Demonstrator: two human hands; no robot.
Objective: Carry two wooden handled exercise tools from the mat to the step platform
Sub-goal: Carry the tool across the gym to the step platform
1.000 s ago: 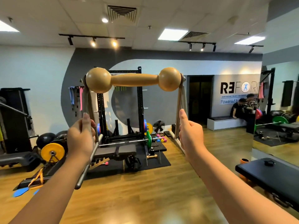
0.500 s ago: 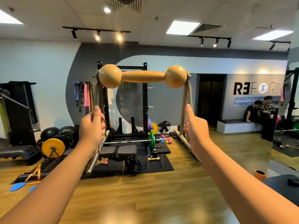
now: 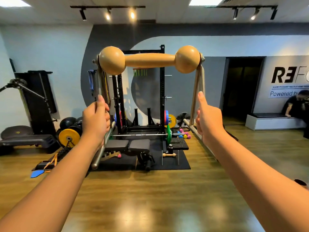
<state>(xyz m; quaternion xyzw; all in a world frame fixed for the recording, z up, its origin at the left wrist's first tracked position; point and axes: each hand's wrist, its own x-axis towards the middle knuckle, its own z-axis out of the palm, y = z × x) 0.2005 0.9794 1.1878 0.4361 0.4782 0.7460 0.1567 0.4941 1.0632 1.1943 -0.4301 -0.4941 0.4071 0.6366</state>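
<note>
I hold a large exercise tool in front of me at arm's length. Its wooden dumbbell-shaped handle [image 3: 149,60] sits level on top, with metal legs running down each side. My left hand [image 3: 96,122] grips the left metal leg [image 3: 103,144]. My right hand [image 3: 209,118] grips the right metal leg [image 3: 198,91], thumb pointing up along it. A second, small wooden handled tool [image 3: 168,154] lies on the black mat [image 3: 180,164] ahead. The dark step platform [image 3: 26,141] stands on the floor at the far left.
A black squat rack [image 3: 161,91] with a barbell, coloured plates and a bench [image 3: 128,145] stands straight ahead. Small pink dumbbells [image 3: 184,133], a yellow plate [image 3: 69,135] and straps [image 3: 50,164] lie around it. A person [image 3: 296,108] leans on a bench at the far right.
The view has turned left and come closer to the rack. Both hands keep the same hold and the tool stays level in front of me.
</note>
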